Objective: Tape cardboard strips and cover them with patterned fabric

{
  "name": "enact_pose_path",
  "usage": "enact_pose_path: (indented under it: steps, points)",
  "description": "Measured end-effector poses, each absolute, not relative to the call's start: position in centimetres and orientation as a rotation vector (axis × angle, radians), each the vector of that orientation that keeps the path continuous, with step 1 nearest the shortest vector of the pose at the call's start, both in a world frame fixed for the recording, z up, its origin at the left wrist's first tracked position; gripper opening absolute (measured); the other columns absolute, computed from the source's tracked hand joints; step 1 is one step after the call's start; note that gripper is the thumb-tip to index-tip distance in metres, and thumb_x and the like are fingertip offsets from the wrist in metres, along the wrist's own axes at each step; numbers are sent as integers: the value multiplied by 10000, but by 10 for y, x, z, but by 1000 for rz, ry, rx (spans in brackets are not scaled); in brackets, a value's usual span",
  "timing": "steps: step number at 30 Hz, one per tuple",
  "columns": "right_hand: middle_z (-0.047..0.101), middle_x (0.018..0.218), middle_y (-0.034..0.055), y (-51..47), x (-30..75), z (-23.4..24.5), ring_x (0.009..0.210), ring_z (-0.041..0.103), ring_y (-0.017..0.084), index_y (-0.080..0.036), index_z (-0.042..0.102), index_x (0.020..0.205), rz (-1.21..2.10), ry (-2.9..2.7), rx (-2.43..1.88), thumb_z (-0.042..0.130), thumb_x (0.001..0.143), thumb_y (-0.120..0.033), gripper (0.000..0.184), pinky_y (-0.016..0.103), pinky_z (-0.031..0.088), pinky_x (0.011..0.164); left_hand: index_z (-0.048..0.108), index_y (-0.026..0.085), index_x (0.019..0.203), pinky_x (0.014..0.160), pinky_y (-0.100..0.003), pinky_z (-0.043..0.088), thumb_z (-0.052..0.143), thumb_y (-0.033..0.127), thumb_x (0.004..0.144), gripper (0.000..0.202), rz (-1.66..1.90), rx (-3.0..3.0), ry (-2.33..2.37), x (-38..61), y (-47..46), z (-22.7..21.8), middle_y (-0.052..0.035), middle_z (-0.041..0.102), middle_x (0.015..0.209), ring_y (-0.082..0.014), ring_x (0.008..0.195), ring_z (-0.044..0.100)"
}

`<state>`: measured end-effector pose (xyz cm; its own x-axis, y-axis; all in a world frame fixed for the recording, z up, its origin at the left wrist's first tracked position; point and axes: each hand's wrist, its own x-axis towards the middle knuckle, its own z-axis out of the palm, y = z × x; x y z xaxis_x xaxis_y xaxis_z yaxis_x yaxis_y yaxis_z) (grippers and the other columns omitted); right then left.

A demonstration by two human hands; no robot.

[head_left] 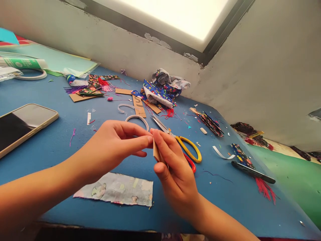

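Note:
My right hand pinches a small strip of brown cardboard, held edge-on above the blue table. My left hand meets it from the left, thumb and forefinger pressed together at the strip's top edge. Both hands hover over the table's near middle. Just below them lies a pale, faded fabric rectangle. Scissors with yellow and red handles lie right behind my right hand.
A phone lies at the left. Cardboard pieces, patterned fabric scraps, tassels and white paper strips litter the back. A black pen-like tool and a finished fabric piece lie right. A glue tube sits far left.

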<state>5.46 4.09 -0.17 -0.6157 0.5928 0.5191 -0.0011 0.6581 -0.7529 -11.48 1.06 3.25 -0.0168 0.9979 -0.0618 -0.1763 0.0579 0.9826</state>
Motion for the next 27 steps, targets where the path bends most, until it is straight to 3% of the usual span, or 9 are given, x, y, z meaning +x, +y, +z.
enact_pose_path:
  steps: [7, 16, 19, 23, 27]
  points:
    - [413, 1329, 28, 43, 54, -2, 1191, 442, 219, -390, 312, 1394, 873, -2128, -451, 477, 937, -327, 490, 407, 370, 1041, 727, 221, 652, 563, -115, 511, 694, 241, 715, 74, 1234, 1041, 1202, -112, 11, 36, 45, 689, 633, -94, 637, 626]
    - [539, 1279, -2, 45, 56, 10, 1162, 514, 212, -392, 504, 1272, 1210, -1606, -548, 496, 918, -403, 354, 411, 432, 1003, 696, 183, 622, 609, -188, 545, 710, 263, 680, 100, 1239, 953, 1303, -115, 20, 30, 8, 670, 644, -132, 696, 634]
    - [559, 1247, -30, 67, 64, 24, 1153, 527, 188, -375, 588, 1140, 1235, -1303, -542, 473, 924, -400, 246, 358, 486, 939, 689, 151, 613, 620, -203, 553, 709, 237, 665, 102, 1334, 857, 1332, -122, 30, 27, -24, 661, 664, -149, 736, 633]
    - [591, 1162, -36, 116, 95, 39, 1162, 518, 144, -287, 627, 909, 1093, -917, -538, 491, 914, -303, 136, 236, 453, 922, 639, 145, 588, 673, -243, 559, 666, 184, 663, 89, 1626, 659, 1354, -146, 51, 24, -48, 653, 688, -147, 723, 620]
    - [602, 1058, -64, 155, 122, 37, 1069, 568, 103, -286, 570, 927, 985, -766, -554, 547, 866, -244, 77, 219, 460, 881, 552, 193, 592, 718, -227, 541, 569, 175, 736, 147, 1850, 599, 1433, -174, 68, 24, -10, 616, 693, -111, 721, 599]
